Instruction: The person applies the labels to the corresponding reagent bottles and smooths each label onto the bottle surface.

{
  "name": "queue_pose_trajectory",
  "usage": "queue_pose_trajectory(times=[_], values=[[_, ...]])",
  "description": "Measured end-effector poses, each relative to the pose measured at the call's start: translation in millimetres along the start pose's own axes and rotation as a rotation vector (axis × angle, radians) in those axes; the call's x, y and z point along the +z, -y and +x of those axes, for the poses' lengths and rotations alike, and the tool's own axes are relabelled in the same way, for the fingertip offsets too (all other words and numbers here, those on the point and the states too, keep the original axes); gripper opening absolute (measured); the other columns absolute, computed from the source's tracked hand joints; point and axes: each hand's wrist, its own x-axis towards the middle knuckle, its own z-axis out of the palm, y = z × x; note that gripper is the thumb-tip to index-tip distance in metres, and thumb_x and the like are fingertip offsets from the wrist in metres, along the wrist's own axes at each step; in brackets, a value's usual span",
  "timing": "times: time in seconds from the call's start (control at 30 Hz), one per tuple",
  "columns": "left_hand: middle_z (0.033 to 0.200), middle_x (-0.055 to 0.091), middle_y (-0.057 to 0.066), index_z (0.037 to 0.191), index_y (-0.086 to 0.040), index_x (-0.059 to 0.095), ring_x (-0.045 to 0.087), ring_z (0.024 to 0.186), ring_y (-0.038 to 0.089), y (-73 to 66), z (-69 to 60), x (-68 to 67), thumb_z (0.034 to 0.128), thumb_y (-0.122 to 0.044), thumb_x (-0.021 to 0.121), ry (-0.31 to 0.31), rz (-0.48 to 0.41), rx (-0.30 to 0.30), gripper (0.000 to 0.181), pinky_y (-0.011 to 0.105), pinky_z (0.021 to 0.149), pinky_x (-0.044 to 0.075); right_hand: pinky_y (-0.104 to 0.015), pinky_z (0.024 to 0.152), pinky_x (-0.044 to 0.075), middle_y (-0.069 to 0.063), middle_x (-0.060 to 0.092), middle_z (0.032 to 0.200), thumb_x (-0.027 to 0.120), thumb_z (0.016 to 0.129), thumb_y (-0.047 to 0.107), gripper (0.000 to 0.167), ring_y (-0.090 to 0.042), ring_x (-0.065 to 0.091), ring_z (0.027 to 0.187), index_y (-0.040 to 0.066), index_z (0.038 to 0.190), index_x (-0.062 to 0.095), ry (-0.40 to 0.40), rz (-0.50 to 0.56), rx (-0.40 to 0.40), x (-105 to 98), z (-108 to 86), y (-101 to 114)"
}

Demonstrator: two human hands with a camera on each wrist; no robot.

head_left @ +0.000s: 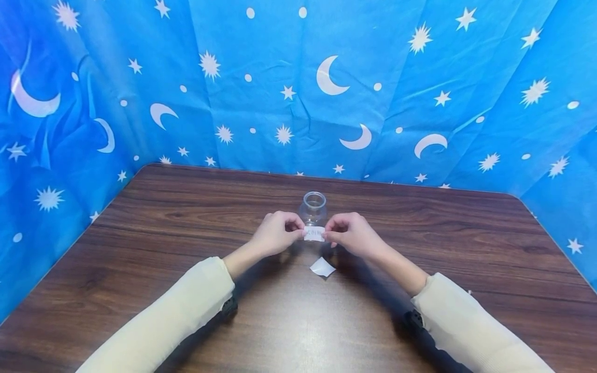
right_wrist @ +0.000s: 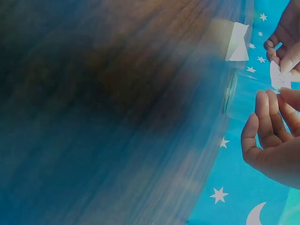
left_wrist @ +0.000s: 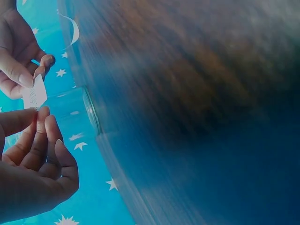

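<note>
A small white label (head_left: 314, 233) with dark printed characters is stretched between both hands, in front of a clear glass jar (head_left: 314, 206). My left hand (head_left: 279, 234) pinches the label's left end between thumb and finger. Its right end is pinched the same way by my right hand (head_left: 356, 234). The jar stands upright and uncovered on the table, its lower part hidden behind the label. Both wrist views show the label (left_wrist: 35, 93) close to the jar (right_wrist: 248, 96); whether it touches the glass I cannot tell.
A white square of paper (head_left: 323, 267) lies on the brown wooden table (head_left: 298, 321), nearer to me than the jar. Behind the table's far edge hangs a blue cloth (head_left: 275, 62) with white moons and stars, also along both sides.
</note>
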Motion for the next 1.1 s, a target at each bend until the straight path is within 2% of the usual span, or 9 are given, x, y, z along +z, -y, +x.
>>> queue_pose_trajectory(times=[0.2, 0.4, 1.1], values=[[0.066, 0.059, -0.005, 0.075, -0.01, 0.065, 0.052, 0.062, 0.009, -0.7, 0.8, -0.6, 0.081, -0.012, 0.067, -0.01, 0.049, -0.013, 0.007, 0.026, 0.063, 0.04, -0.025, 0.05, 0.037, -0.016, 0.061, 0.068, 0.064, 0.081, 0.001, 0.005, -0.023, 0.058, 0.059, -0.001, 0.076, 0.064, -0.024, -0.039, 0.025, 2.5, 2.9, 2.4], [0.064, 0.058, -0.006, 0.074, -0.01, 0.064, 0.05, 0.06, 0.01, -1.2, 1.6, -0.1, 0.0814, -0.013, 0.066, -0.013, 0.072, -0.039, 0.008, 0.026, 0.06, 0.039, -0.026, 0.05, 0.037, -0.015, 0.062, 0.068, 0.065, 0.081, 0.002, 0.005, -0.028, 0.059, 0.061, 0.0, 0.076, 0.065, -0.042, -0.035, 0.07, 3.5, 3.9, 2.4], [0.063, 0.056, -0.006, 0.074, -0.011, 0.065, 0.048, 0.057, 0.01, 1.2, 3.8, 1.8, 0.0836, -0.016, 0.065, -0.047, 0.142, -0.033, 0.011, 0.024, 0.056, 0.037, -0.026, 0.051, 0.042, -0.013, 0.062, 0.065, 0.061, 0.084, 0.002, 0.007, -0.019, 0.059, 0.055, -0.002, 0.078, 0.063, -0.073, 0.009, 0.076, 6.5, 6.3, -0.9]])
